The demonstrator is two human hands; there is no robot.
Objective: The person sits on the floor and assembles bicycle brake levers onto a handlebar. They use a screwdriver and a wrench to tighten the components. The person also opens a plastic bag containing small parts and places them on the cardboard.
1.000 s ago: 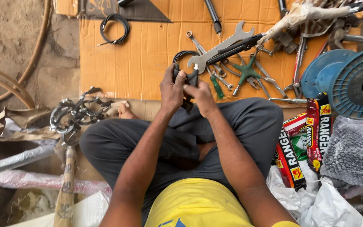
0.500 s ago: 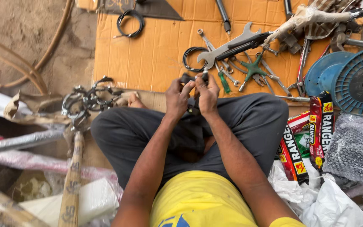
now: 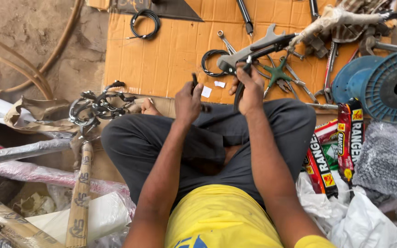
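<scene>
1. One head view: the left hand [image 3: 188,102] is closing its grip on a small black part [image 3: 194,82], raised above the knees.
2. The right hand [image 3: 251,89] is gripping a black cable [image 3: 238,98] that is hanging down from its fingers.
3. Both hands are hovering just before the cardboard sheet [image 3: 171,55], near the grey wrench [image 3: 249,48] and the blue spool [image 3: 387,87].

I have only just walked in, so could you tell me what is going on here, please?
A person sits cross-legged on the ground at the edge of a cardboard sheet strewn with tools. The left hand grips a small black part, and the right hand holds a curved black piece just above the lap. A wrench, a coiled black cable and blue spools lie nearby.
</scene>
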